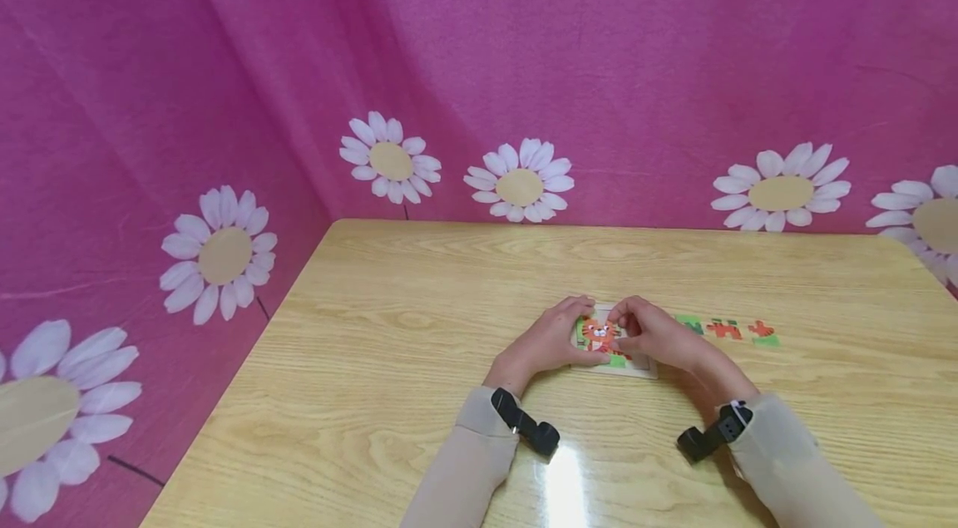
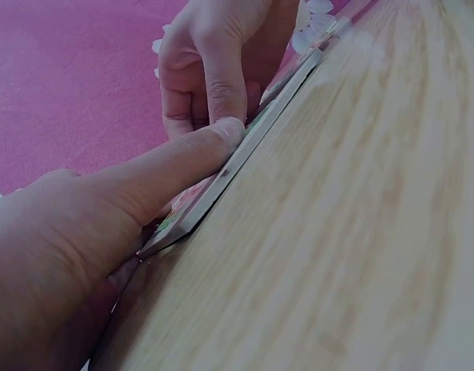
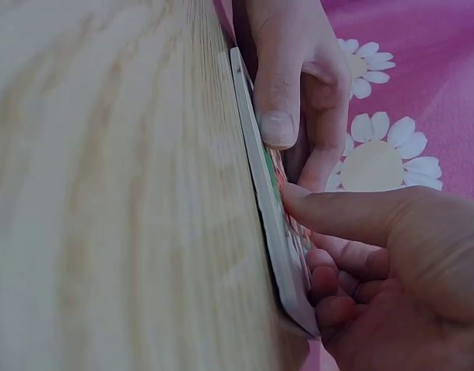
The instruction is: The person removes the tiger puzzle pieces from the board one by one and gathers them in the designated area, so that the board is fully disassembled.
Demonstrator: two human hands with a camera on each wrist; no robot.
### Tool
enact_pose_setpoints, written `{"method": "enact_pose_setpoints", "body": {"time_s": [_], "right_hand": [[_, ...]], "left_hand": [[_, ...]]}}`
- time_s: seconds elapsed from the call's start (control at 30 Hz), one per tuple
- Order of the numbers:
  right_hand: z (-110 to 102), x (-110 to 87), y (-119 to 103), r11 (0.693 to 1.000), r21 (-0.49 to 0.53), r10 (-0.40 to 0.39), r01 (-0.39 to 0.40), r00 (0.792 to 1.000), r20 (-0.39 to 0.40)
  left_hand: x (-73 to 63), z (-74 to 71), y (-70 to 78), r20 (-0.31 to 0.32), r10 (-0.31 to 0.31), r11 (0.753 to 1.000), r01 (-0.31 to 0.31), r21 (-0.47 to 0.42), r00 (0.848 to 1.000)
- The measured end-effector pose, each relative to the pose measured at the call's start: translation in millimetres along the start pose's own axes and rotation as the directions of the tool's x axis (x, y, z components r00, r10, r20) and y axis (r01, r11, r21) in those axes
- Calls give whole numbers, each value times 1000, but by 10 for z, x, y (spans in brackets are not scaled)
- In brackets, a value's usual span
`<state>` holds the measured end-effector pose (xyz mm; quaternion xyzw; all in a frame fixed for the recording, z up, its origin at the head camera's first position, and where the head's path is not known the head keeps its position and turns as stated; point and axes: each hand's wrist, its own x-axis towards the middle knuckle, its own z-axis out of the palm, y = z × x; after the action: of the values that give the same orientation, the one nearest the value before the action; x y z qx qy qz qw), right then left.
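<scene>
A small jigsaw puzzle board (image 1: pixel 636 372) with a pale frame lies flat on the wooden table. Its left part shows an orange tiger picture (image 1: pixel 597 332) with green bits. My left hand (image 1: pixel 552 338) holds the board at its left side, thumb along the near part and fingers at the far edge. Over the board's right half, my right hand (image 1: pixel 659 334) pinches a puzzle piece at the tiger's right side, mostly hidden by the fingers. In the right wrist view the right thumb (image 3: pixel 337 210) touches the picture surface, with the other fingers curled.
Loose puzzle pieces lie in a row right of the board: a green one (image 1: pixel 689 323), an orange one (image 1: pixel 724 330) and an orange-green one (image 1: pixel 763 333). A pink cloth (image 1: pixel 599 54) with white flowers hangs behind the table (image 1: pixel 359 395).
</scene>
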<state>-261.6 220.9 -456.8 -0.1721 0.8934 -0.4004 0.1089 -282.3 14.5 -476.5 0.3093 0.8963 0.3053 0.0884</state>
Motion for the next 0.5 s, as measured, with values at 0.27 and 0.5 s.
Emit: {"method": "enact_pose_setpoints", "body": {"time_s": [0.27,0.5], "right_hand": [[79,-68,1,998,-12,-57,56,992,-116],[151,-119,37,990,-60,-138,128,968,-210]], "left_hand": [[-17,1,4,-1,-10,1000,10,-10,1000],[-13,1,7,-8,-5,1000,5,3,1000]]}}
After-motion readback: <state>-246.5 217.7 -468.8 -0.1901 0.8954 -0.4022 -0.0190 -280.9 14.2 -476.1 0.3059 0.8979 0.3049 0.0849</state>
